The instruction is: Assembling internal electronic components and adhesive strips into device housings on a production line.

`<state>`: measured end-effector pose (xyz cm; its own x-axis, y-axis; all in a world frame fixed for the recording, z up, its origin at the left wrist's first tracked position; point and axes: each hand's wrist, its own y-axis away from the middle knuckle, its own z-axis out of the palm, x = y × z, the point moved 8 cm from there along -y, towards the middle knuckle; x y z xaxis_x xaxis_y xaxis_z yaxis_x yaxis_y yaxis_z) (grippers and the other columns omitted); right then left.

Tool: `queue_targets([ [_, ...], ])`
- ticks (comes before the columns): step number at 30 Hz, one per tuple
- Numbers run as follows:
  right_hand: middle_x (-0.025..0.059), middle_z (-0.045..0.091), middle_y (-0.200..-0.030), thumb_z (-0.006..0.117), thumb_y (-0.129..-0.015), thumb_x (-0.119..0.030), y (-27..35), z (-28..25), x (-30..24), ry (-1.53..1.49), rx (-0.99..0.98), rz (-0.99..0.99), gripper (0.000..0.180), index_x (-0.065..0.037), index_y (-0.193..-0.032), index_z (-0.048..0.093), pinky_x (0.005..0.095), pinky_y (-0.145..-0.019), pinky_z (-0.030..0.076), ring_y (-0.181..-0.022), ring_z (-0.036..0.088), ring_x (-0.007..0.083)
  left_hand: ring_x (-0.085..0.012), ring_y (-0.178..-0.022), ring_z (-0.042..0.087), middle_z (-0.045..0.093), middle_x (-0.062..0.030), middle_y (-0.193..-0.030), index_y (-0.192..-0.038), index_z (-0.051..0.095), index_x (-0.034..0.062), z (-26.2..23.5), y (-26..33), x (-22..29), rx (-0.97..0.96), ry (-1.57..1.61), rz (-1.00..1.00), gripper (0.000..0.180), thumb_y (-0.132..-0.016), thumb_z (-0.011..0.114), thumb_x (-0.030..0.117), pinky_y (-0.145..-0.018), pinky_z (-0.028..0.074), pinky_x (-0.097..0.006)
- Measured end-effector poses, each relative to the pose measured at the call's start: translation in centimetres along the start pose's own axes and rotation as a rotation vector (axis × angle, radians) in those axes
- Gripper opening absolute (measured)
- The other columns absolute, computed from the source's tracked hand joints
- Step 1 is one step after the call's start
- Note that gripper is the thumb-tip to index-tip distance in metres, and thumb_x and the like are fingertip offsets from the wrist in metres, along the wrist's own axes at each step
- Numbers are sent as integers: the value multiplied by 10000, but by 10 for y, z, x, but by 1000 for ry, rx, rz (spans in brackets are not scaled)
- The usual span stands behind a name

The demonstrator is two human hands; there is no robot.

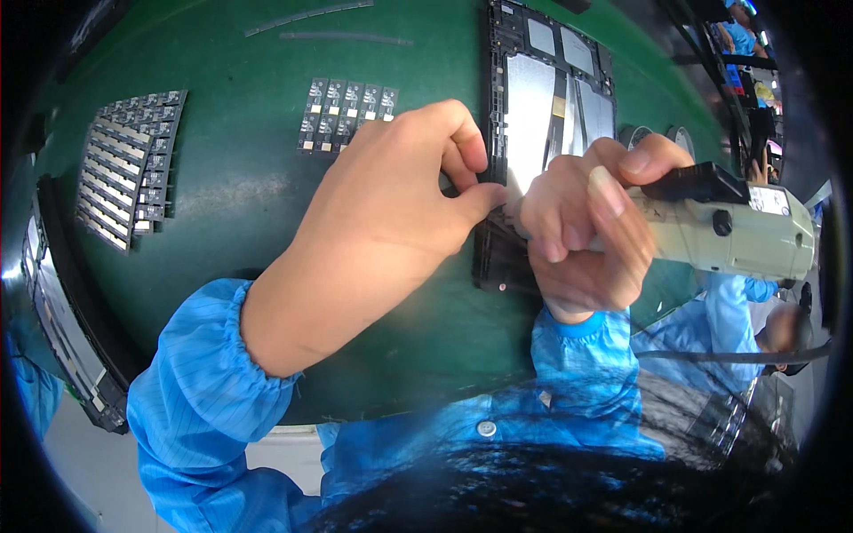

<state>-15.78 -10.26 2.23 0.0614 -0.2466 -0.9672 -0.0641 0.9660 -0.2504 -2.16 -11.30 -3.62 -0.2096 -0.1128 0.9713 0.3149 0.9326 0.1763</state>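
Note:
My left hand [378, 218] hangs over the near left edge of a black tablet-like housing [530, 115] with silver plates. Its thumb and fingers curl together into a pinch; anything between the fingertips is too small or hidden to make out. Over the housing's lower right, my right hand [591, 226] is closed around a cream electric screwdriver [755, 235] with a black lever. The tool lies sideways, its body pointing to the right. My fingers hide the screwdriver's front end and tip.
Small circuit boards [333, 115] lie in a block beyond my left hand, and a larger stacked panel of boards [129, 169] sits at left. Clear strips [346, 38] lie at the back. Another dark housing [67, 311] stands at the left edge. A cable [729, 357] crosses the right side, near another person's blue sleeve [720, 320].

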Motion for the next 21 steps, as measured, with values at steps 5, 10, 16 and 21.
queue_targets([
  [5,32,378,-648,526,-859,3,2,9,-3,-50,-11,-11,242,-127,-1016,395,271,-399,330,-434,358,124,-106,-516,580,616,-69,-792,-894,547,10,0,2,3,-9,13,1,193,-812,707,81,-443,424,-226],
  [10,31,386,-636,551,-853,0,8,14,3,-218,12,-6,243,-115,-1016,412,269,-410,329,-450,377,123,-108,-522,585,625,-72,-828,-907,551,11,-4,10,6,-7,-60,3,178,-829,695,79,-453,433,-237],
  [16,44,439,-664,591,-853,-7,8,8,1,-187,36,108,262,-87,-1057,449,280,-413,336,-465,400,132,-137,-660,632,645,-93,-889,-1054,562,-23,-7,43,24,94,-50,5,226,-874,653,80,-557,482,-250],
  [21,40,484,-769,581,-856,-6,-2,-8,-7,-268,114,12,317,-100,-1140,475,282,-405,350,-466,419,130,-319,-1081,468,456,-155,-1271,-1274,480,-2,26,78,44,233,-690,122,785,-695,783,433,-930,370,-425],
])
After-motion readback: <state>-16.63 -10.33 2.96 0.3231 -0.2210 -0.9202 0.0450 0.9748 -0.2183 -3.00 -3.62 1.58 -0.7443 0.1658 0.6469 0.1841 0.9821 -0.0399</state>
